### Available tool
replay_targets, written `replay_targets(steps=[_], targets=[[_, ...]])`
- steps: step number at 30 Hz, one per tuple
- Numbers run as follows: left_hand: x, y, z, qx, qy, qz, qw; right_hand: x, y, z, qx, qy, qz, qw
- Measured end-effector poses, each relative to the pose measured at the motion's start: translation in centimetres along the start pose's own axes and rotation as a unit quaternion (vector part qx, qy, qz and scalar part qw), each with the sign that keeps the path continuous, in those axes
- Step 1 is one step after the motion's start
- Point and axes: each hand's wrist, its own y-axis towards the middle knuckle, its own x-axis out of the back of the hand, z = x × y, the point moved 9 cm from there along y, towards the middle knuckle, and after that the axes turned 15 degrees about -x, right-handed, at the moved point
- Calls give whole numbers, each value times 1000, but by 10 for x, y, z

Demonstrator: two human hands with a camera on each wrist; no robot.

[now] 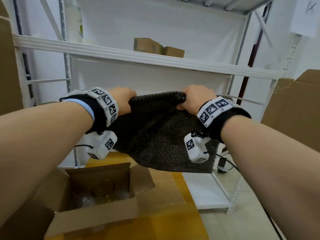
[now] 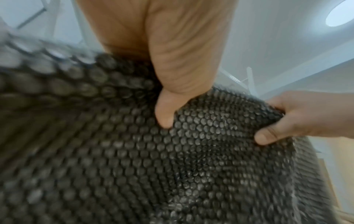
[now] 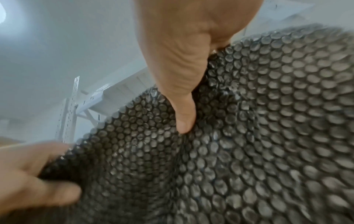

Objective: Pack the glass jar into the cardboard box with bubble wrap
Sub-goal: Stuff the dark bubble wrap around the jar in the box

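A dark sheet of bubble wrap (image 1: 155, 132) hangs in the air between both hands, above the table. My left hand (image 1: 123, 101) grips its top left corner, thumb (image 2: 164, 112) pressed on the sheet (image 2: 172, 166). My right hand (image 1: 192, 99) grips the top right corner, thumb (image 3: 184, 119) on the bubbles (image 3: 249, 144). Below at the left stands the open cardboard box (image 1: 97, 210) on the yellow table (image 1: 173, 222). The glass jar (image 1: 103, 189) lies inside it with clear bubble wrap (image 1: 83, 200) around it.
A white metal shelf rack (image 1: 138, 56) stands right behind the hands, with two small cartons (image 1: 155, 47) on its upper shelf. Large cardboard boxes stand at the right (image 1: 294, 108) and the left (image 1: 8, 66). A cable (image 1: 226, 161) lies by the table's right edge.
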Motion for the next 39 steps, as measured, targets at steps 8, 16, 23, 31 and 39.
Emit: replay_targets(steps=[8,16,23,31,39], targets=[[0,-7,7,13,-22,-16,1000,-6,-20,28,99,-76,-19,992],[-8,-27,23,40,-25,16,999,2,-19,30,70,27,-19,997],[-13,-36,31,65,-12,11,998,-28,-24,46,93,-66,79,990],[-25,-39,43,73,-59,-32,995,-39,-26,49,87,20,60,994],[-30,-44,55,77,4,-9,997,-57,-29,71,72,4,121,990]])
